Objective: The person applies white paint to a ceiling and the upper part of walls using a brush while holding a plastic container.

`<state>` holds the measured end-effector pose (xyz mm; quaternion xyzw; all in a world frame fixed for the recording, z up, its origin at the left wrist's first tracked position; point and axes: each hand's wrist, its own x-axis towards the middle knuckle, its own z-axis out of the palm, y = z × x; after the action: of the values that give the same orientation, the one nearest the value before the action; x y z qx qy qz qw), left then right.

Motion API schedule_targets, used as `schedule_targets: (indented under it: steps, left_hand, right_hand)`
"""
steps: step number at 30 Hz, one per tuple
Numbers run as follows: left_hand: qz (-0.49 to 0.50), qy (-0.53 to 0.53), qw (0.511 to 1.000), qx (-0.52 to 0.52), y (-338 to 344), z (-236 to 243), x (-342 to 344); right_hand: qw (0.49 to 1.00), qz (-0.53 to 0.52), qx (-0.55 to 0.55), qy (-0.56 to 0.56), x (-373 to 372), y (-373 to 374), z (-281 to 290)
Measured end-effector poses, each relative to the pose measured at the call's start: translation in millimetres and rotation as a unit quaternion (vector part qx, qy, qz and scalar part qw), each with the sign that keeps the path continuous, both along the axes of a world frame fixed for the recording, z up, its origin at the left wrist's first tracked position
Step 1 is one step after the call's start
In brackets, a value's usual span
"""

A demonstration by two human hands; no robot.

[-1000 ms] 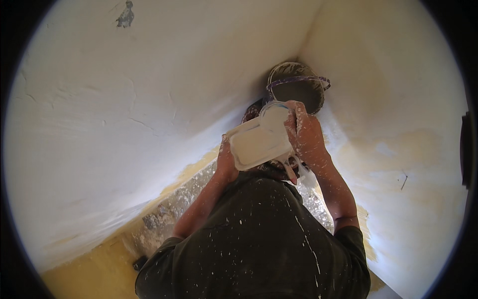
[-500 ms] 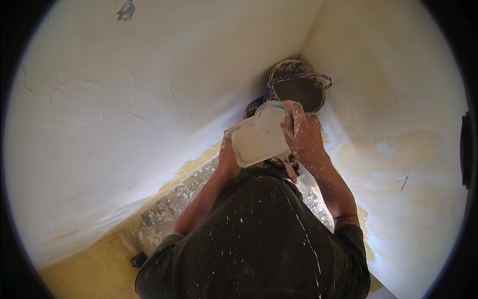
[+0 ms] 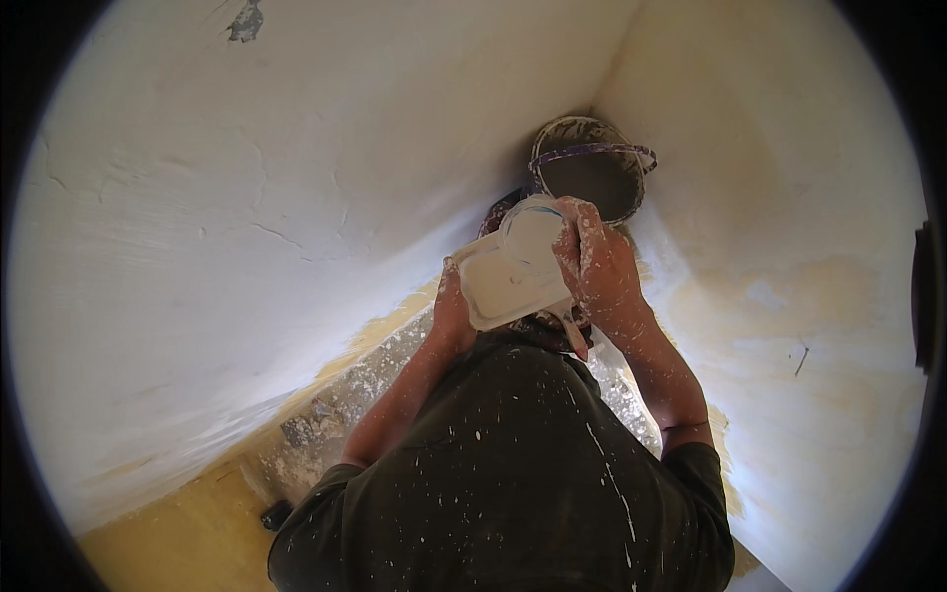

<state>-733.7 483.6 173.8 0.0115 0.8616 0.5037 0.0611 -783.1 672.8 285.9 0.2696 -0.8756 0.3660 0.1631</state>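
Note:
My left hand [image 3: 452, 311] grips the left end of a pale rectangular tray [image 3: 488, 281] holding creamy white material. My right hand [image 3: 607, 261], spattered with white flecks, is closed on a round, pale container [image 3: 533, 232] tilted over the tray's upper right. A small blob or ripple shows in the tray below the container. A paint-smeared tool handle [image 3: 575, 333] hangs below the tray near my right hand; its head is hidden. Directly behind my hands is a bucket [image 3: 592, 183] of grey contents with a purple handle, partly covered by them.
Pale plastered walls [image 3: 217, 276] meet in a corner behind the bucket, the left one cracked and chipped, the right one [image 3: 789, 197] patchy yellow. Below runs a white-spattered floor strip [image 3: 355, 390] beside yellow surface [image 3: 178, 523]. A small dark object [image 3: 277, 514] sits at lower left.
The round container has shifted slightly left over the tray. The tray's top edge has moved a little, and a small blob or ripple now shows inside it. Both grips are unchanged.

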Motion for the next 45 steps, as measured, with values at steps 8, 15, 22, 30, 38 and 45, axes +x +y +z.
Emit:
schedule_targets:
  steps: [8, 15, 22, 30, 38, 45]
  left_hand:
    - [0.005, 0.011, 0.999, -0.031, 0.1, -3.4, 1.6]
    - [-0.015, 0.037, 0.997, -0.065, -1.6, -5.3, 0.6]
    - [0.060, -0.057, 0.987, 0.140, 1.0, -16.1, -2.6]
    - [0.001, 0.024, 0.999, -0.048, -1.1, -13.4, -0.4]
    - [0.049, -0.045, 0.987, 0.144, 2.0, -17.8, -1.3]
    - [0.049, -0.021, 0.997, 0.062, 4.6, -4.8, 0.7]
  right_hand:
    - [1.000, 0.000, -0.003, -0.021, 1.2, -0.8, 2.9]
    - [1.000, -0.004, 0.000, -0.025, 1.5, -1.1, 2.2]
    - [1.000, 0.002, -0.009, -0.006, 2.8, -2.5, 4.8]
    - [1.000, 0.005, -0.001, -0.019, 4.0, -1.7, 5.9]
    - [1.000, -0.001, -0.001, 0.008, 3.2, -3.0, 4.3]
    - [1.000, -0.006, -0.001, 0.029, 1.9, -1.7, 0.7]
